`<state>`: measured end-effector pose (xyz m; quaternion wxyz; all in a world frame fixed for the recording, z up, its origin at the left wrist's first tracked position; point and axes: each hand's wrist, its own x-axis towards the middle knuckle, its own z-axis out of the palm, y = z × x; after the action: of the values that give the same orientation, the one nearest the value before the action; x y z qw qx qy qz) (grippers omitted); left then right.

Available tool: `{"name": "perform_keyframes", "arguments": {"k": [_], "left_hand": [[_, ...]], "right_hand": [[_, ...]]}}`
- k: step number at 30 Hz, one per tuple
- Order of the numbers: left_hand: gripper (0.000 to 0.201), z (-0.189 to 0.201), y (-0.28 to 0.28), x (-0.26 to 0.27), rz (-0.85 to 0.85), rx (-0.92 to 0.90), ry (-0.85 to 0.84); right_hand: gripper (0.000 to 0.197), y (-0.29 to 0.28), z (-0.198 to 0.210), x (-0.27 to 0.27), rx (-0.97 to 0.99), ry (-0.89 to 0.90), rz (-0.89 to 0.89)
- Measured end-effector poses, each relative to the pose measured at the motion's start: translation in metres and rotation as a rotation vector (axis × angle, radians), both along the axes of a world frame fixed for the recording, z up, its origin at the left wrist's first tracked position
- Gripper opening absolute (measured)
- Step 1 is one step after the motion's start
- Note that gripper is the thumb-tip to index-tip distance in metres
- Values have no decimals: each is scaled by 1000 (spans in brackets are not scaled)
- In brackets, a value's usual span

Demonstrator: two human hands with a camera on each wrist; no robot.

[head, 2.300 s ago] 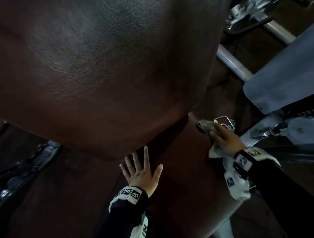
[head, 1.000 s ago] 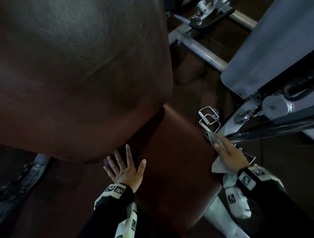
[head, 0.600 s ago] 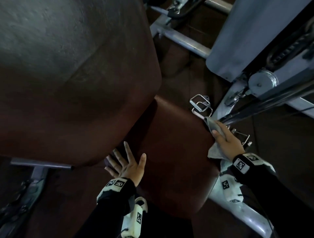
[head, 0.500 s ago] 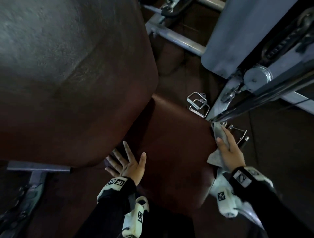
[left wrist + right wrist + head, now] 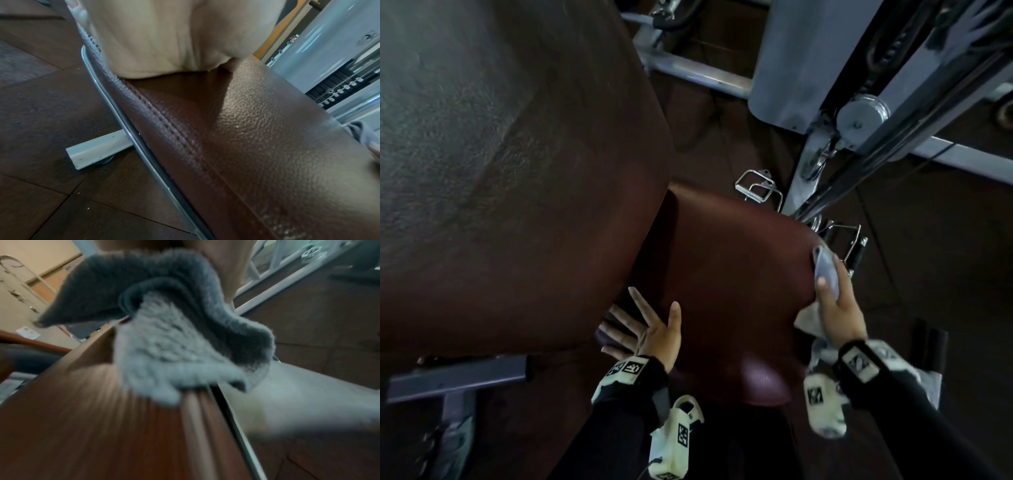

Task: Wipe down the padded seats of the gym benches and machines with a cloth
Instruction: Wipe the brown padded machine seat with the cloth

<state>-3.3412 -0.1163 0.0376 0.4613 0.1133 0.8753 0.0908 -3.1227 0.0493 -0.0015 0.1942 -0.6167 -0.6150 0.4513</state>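
A brown padded seat (image 5: 729, 274) lies below a large brown backrest pad (image 5: 517, 154). My right hand (image 5: 837, 301) holds a grey cloth (image 5: 825, 270) against the seat's right edge, thumb on top of the cloth. In the right wrist view the cloth (image 5: 164, 337) drapes over the seat's side edge (image 5: 102, 426), blurred by motion. My left hand (image 5: 643, 329) rests flat with spread fingers on the seat's left side, near the gap under the backrest. The left wrist view shows the palm (image 5: 164, 40) lying on the stitched seat edge (image 5: 226, 146).
A grey machine frame (image 5: 808, 61) with a pulley (image 5: 859, 120) and cables stands right of the seat. Chrome handle attachments (image 5: 756, 188) lie on the dark floor beside it. A grey support bar (image 5: 458, 380) runs under the backrest at left.
My right hand has slid the cloth along the seat's right edge toward me. The left hand has stayed flat on the seat. The head view has shifted left and nearer.
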Motion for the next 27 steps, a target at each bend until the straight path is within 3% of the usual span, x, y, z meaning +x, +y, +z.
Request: {"name": "perform_keyframes", "arguments": {"k": [3, 6, 15, 19, 23, 27], "left_hand": [[78, 2, 0, 1, 1, 4, -9], [76, 6, 0, 1, -13, 18, -26], [75, 14, 0, 5, 10, 38, 17], [73, 24, -3, 8, 13, 42, -1], [76, 11, -7, 7, 26, 106, 48], [79, -10, -18, 11, 48, 190, 164]], "right_hand": [[50, 25, 1, -6, -51, -51, -12], [50, 11, 4, -9, -60, -8, -75], [52, -157, 0, 0, -92, 140, -306], [53, -168, 1, -4, -74, 141, -337], [50, -136, 10, 9, 38, 67, -253], [55, -107, 19, 15, 192, 9, 45]]}}
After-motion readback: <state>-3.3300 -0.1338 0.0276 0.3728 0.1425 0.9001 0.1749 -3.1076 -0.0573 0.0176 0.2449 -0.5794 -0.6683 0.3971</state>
